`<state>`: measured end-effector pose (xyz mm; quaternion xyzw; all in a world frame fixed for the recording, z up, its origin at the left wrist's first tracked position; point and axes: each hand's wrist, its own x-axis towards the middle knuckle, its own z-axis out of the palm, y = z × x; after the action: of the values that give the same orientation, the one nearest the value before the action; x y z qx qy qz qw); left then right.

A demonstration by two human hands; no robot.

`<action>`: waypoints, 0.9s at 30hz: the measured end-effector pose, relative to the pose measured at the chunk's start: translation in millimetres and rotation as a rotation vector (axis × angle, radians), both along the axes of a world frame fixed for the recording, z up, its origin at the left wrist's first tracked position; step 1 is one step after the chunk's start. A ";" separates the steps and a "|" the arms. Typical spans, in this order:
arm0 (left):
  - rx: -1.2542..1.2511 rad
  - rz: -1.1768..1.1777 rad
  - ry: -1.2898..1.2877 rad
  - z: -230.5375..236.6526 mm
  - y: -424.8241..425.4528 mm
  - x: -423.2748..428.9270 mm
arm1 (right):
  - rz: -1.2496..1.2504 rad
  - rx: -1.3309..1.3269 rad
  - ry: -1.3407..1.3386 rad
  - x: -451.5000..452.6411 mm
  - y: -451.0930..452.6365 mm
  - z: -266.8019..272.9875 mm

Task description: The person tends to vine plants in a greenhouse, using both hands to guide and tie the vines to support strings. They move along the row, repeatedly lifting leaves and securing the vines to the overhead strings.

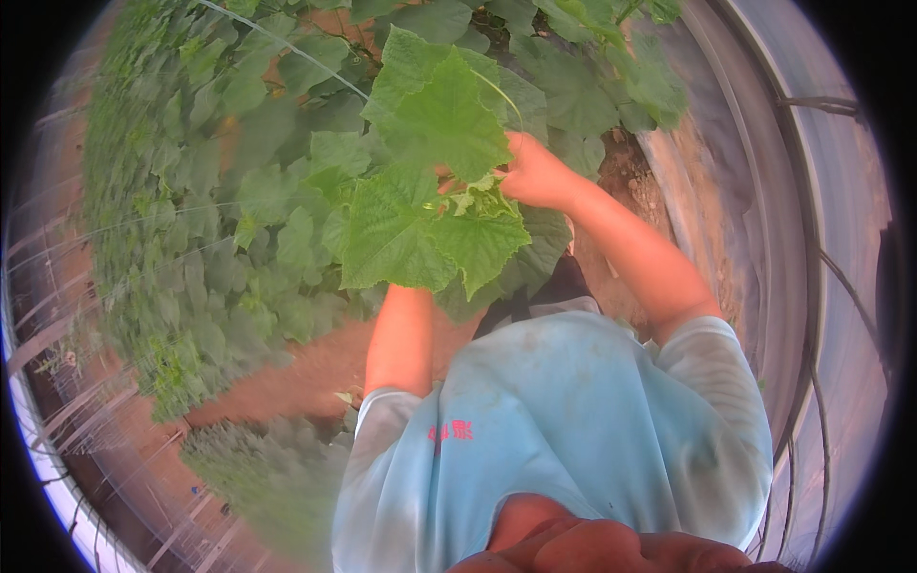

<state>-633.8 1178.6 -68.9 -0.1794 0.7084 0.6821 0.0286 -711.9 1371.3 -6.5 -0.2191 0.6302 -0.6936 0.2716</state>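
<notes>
Broad, toothed leaves of what looks like a cucumber vine (458, 114) stand right before me. Among them is a young growing tip (478, 199) with small crumpled leaves. My right hand (537, 172) reaches in from the right, its bent fingers closed at the shoot beside this tip; a leaf covers part of the fingertips. Only a few fingers of my left hand (445, 180) show between two large leaves. The rest of that hand is hidden, so its grip cannot be made out. A thin, pale curved stalk or tendril (505, 97) rises above my right hand.
A light string (286, 44) runs down into the foliage from the upper left. Dense rows of vines (215, 179) fill the left side, with reddish soil (301, 365) between them. Along the right runs a plastic-sheet wall (845, 215) with a curved rail (777, 136).
</notes>
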 end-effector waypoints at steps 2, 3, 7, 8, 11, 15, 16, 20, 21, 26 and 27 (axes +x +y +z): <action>0.010 0.005 -0.006 -2.8 -0.9 0.0 | 0.014 0.043 -0.159 -1.5 3.0 -4.9; 0.013 0.008 -0.006 -4.4 -1.4 0.8 | 0.011 0.059 -0.245 -1.9 2.9 -7.9; 0.030 0.006 -0.018 -10.5 -2.8 -2.1 | -0.058 -0.128 -0.242 -3.8 -5.3 -16.5; 0.035 0.006 -0.024 -11.7 -2.5 -4.7 | -0.045 -0.103 -0.177 -5.2 -4.9 -17.6; 0.024 -0.002 -0.067 -12.6 0.6 -14.4 | -0.071 -0.022 -0.108 -10.4 -8.1 -18.1; 0.110 0.033 -0.115 -9.4 7.5 -19.3 | -0.135 0.021 -0.287 -22.7 -32.2 -13.1; 0.206 0.048 -0.076 -9.5 9.5 -17.3 | -0.078 0.026 -0.246 -26.7 -37.5 -11.3; 0.204 0.061 -0.010 -17.9 8.6 -9.0 | 0.160 0.113 -0.231 -30.1 -40.4 -8.3; 0.184 0.041 0.002 -21.3 5.8 -8.5 | 0.245 0.033 -0.204 -28.3 -37.5 -9.0; 0.102 0.000 0.020 -29.8 -9.6 -3.9 | 0.150 -0.091 0.187 -21.1 -24.6 -18.3; 0.085 0.000 0.023 -29.5 -10.8 -4.0 | 0.110 -0.071 0.228 -20.4 -22.1 -19.6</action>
<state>-637.8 1167.8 -98.4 -0.1704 0.6789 0.7136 0.0281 -732.3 1349.2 -26.2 -0.3402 0.6192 -0.6701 0.2277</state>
